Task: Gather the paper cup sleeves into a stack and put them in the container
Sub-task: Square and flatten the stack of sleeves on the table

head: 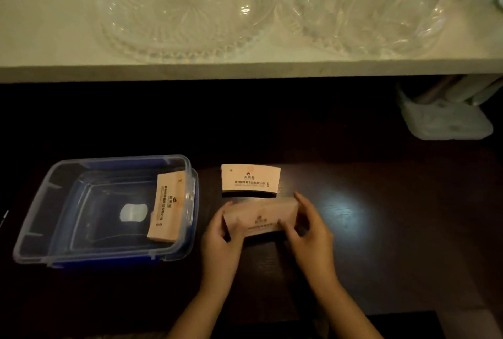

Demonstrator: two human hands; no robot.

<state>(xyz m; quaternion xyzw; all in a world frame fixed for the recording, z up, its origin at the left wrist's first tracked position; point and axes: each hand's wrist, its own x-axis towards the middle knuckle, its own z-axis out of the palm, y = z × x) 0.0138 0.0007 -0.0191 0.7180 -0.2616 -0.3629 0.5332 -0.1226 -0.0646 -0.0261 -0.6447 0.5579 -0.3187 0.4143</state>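
Both hands grip one stack of cup sleeves (261,220): left hand (221,232) closed on its left end, right hand (309,227) closed on its right end, stack just above the dark table (381,230). Stack blurred; sleeve count unreadable. Second sleeve stack (250,178) lies flat just beyond the hands. Third stack (167,206) leans inside the clear plastic container (35,219), against its right wall. On the white shelf (54,39) behind: two glass dishes (187,9).
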